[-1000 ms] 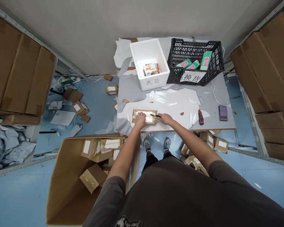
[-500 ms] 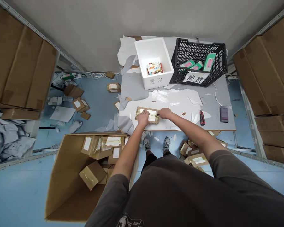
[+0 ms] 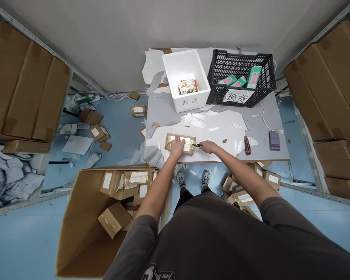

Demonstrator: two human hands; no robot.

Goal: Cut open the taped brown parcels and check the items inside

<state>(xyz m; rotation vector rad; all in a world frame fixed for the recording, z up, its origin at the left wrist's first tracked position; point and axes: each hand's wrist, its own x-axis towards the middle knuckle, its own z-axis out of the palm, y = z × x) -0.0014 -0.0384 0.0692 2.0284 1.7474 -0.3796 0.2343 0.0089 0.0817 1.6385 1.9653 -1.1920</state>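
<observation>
A small taped cardboard box point(image 3: 169, 142) with white label pieces on top lies near the front edge of the table. My left hand point(image 3: 177, 147) rests on it with the fingers spread flat. Just right of the box, my right hand point(image 3: 209, 147) is closed around a utility knife point(image 3: 197, 145), dark with some yellow. Its tip points left and reaches the right end of the box; I cannot tell whether it touches. The fingers hide most of the handle.
A white foam box point(image 3: 189, 102) and a black crate point(image 3: 242, 99) with green packs stand at the back. A red-black tool point(image 3: 247, 145) and a blurred purple object point(image 3: 274, 140) lie right. Paper scraps litter the table point(image 3: 163, 112). A large carton point(image 3: 81, 217) of parcels stands lower left.
My right hand has drawn the knife to the right, from over the box to beside its right end. My left hand stays on the box, its fingers more spread.
</observation>
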